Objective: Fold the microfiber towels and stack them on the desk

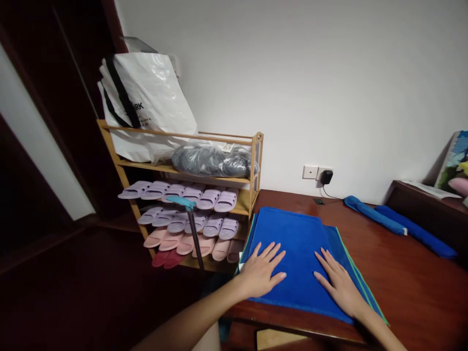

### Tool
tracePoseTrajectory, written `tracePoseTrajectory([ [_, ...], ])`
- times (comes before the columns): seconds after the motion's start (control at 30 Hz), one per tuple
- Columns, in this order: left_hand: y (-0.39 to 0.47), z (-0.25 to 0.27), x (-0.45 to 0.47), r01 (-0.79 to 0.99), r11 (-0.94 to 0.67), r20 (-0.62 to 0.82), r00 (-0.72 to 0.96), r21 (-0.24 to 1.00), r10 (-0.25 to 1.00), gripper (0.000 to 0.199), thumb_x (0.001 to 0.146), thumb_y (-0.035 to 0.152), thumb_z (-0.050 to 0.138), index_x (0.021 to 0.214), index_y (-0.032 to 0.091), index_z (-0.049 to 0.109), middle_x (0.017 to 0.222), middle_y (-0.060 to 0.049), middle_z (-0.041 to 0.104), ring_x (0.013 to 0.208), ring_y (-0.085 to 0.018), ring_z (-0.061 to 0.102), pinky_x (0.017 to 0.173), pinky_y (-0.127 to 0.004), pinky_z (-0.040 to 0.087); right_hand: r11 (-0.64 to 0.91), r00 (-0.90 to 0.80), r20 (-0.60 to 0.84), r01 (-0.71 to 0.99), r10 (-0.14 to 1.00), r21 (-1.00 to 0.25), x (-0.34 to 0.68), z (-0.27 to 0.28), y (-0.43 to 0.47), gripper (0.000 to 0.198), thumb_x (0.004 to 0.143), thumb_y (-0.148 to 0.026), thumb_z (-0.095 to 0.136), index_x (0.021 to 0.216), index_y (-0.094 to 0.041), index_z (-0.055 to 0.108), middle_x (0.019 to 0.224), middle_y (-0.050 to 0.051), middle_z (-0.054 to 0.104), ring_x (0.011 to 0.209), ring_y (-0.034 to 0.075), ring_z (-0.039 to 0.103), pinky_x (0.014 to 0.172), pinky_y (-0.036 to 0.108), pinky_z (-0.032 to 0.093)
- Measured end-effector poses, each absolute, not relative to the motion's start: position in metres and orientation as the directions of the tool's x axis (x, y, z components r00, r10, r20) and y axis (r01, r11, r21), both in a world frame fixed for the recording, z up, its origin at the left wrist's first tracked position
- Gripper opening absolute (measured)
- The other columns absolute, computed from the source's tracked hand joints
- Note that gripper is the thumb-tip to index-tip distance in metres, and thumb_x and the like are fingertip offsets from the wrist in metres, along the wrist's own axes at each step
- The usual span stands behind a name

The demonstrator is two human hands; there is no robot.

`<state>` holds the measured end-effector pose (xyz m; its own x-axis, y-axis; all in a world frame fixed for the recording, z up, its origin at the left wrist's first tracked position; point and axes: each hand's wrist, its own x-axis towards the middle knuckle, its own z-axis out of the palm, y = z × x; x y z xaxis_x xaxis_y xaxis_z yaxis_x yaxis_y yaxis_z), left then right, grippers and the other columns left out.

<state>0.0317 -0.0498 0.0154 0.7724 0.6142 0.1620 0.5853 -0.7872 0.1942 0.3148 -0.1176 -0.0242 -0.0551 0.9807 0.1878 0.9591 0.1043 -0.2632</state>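
A blue cloth (292,234) lies spread flat near the front edge of the wooden table. Beneath it, more blue cloth with green edging (345,248) shows along the right side and at the left. My left hand (260,270) rests on the left part of the top cloth, palm down with fingers spread. On the right part, my right hand (338,282) also lies flat, fingers stretched out. Neither hand grips anything.
Two rolled blue cloths (375,214) (417,231) lie at the back right of the table (409,287). A black plug adapter (326,177) sits in the wall socket. Left stands a wooden rack (256,161) with several slippers (210,199) and a white bag (157,92).
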Motion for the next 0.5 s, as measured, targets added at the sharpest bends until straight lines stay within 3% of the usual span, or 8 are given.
tracePoseTrajectory([
  [0.17,-0.059,0.014,0.021,0.588,-0.788,0.135,0.779,0.180,0.612,0.061,0.091,0.053,0.043,0.144,0.030,0.025,0.151,-0.006,0.023,0.139,-0.029,0.016,0.107,-0.060,0.014,0.085,-0.060,0.107,0.964,0.992,-0.250,0.313,-0.026,-0.139,0.063,0.089,-0.062,0.027,0.144,-0.034,0.017,0.151,-0.003,0.011,0.139,0.019,0.008,0.113,0.045,0.020],
  [0.33,-0.086,0.019,0.006,0.539,-0.830,0.130,0.821,0.144,0.556,0.076,0.084,0.059,0.052,0.146,0.031,0.018,0.152,-0.008,0.021,0.138,-0.033,0.016,0.107,-0.060,0.016,0.104,-0.072,0.192,0.982,0.979,-0.160,0.310,-0.032,-0.172,0.063,0.089,-0.059,0.032,0.144,-0.033,0.019,0.150,-0.002,0.016,0.138,0.021,0.014,0.110,0.047,0.027],
  [0.43,-0.112,0.009,-0.003,0.503,-0.864,0.182,0.850,0.006,0.495,0.094,0.076,0.069,0.053,0.148,0.025,0.013,0.151,-0.014,0.019,0.136,-0.039,0.018,0.105,-0.059,0.023,0.145,-0.110,0.298,0.984,0.948,-0.100,0.314,-0.048,-0.197,0.063,0.087,-0.056,0.039,0.143,-0.033,0.023,0.146,-0.001,0.026,0.133,0.024,0.027,0.104,0.046,0.038],
  [0.5,-0.126,-0.004,-0.008,0.510,-0.848,0.263,0.846,-0.148,0.463,0.087,0.081,0.066,0.051,0.148,0.022,0.017,0.147,-0.017,0.029,0.133,-0.039,0.026,0.103,-0.056,0.029,0.148,-0.104,0.386,0.985,0.916,-0.085,0.320,-0.062,-0.215,0.063,0.085,-0.054,0.045,0.141,-0.034,0.028,0.141,-0.001,0.035,0.128,0.026,0.037,0.097,0.046,0.045],
])
